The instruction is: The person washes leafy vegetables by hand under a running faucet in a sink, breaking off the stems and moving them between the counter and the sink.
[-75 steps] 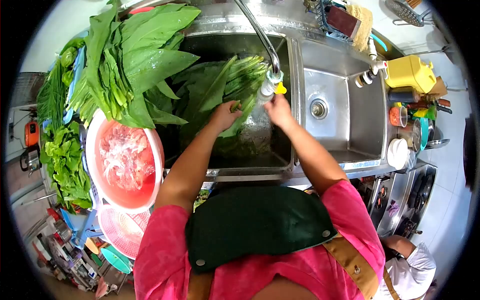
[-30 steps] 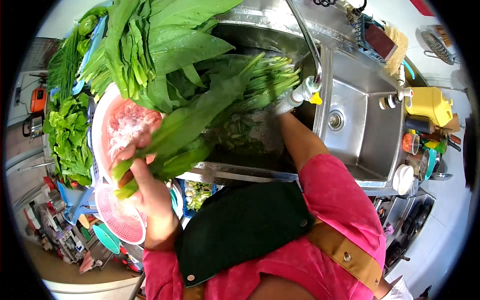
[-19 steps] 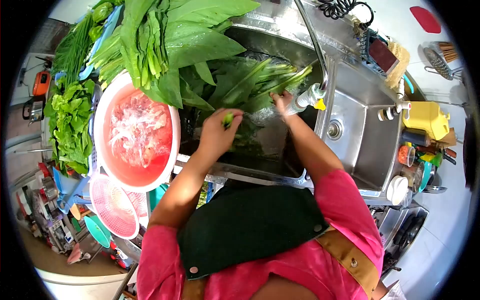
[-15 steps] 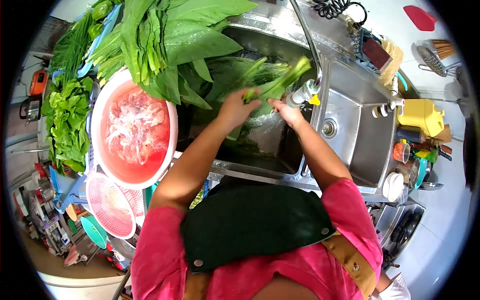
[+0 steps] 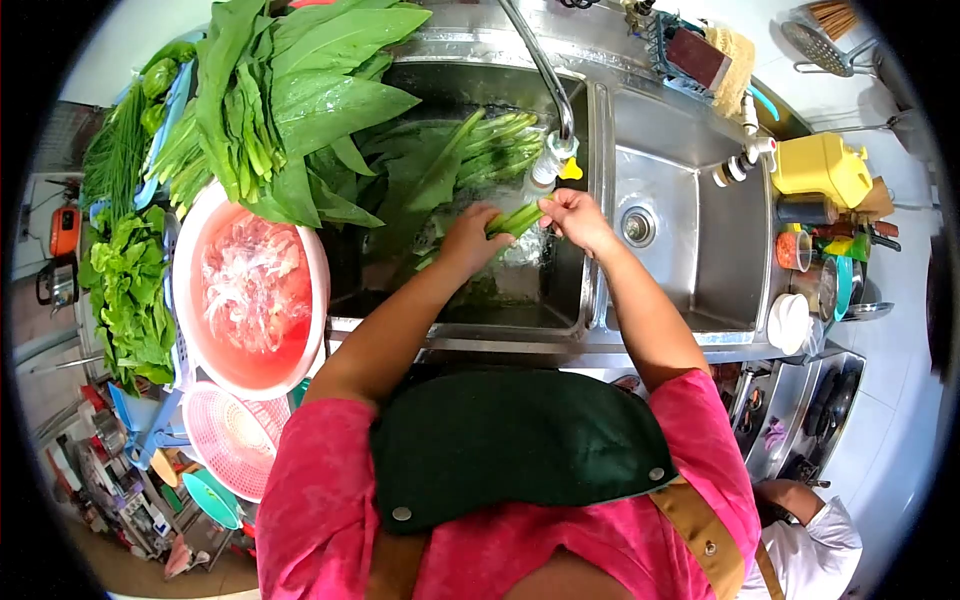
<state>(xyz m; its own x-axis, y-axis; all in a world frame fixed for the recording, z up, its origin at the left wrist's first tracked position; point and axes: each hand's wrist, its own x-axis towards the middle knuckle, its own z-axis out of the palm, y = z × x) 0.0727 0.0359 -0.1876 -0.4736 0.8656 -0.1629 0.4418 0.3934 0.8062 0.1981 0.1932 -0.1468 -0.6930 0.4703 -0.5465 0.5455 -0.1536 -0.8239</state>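
Observation:
My left hand (image 5: 468,238) and my right hand (image 5: 577,218) both grip the thick stem end of a bunch of leafy greens (image 5: 514,218) under the tap (image 5: 550,160), where water runs. Both hands hover over the left basin of the steel sink (image 5: 460,310). More long green leaves (image 5: 455,160) lie in that basin behind my hands.
A large pile of washed greens (image 5: 280,110) sits left of the sink above a pink basin (image 5: 190,310) of pale meat in water. Lettuce and chives (image 5: 125,270) lie further left. The right basin (image 5: 680,240), a yellow jug (image 5: 820,165) and jars stand right. Another person (image 5: 810,540) is at lower right.
My left hand carried a bunch to the left pile, then came back to the sink and took another stem. Both hands now hold it lower, right under the tap.

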